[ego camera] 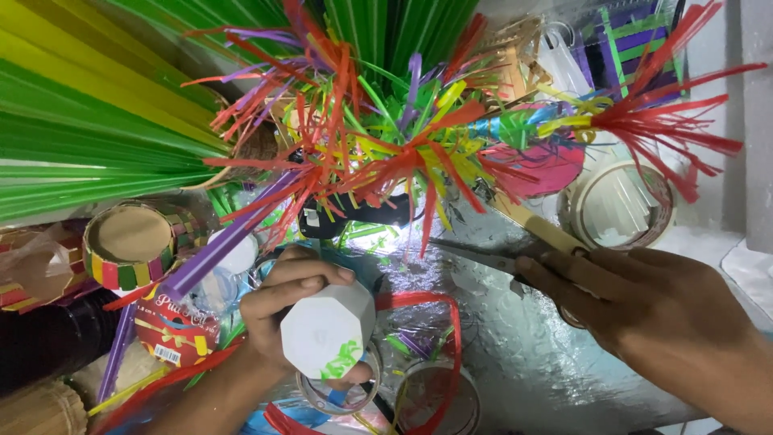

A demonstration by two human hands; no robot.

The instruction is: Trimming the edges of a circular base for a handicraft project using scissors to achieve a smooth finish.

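My left hand grips a white faceted cup-shaped base with a green smear, held bottom toward me. A bunch of coloured straws with fringed, splayed ends rises out of it, in red, yellow, green and purple. My right hand holds a pair of metal scissors, whose blades are nearly together and point left toward the fringed tips. A red fringed straw sticks out to the upper right.
A fan of long green and yellow straws fills the upper left. A striped woven cup, a red round tin, tape rolls and a black glue gun lie on the silver foil surface.
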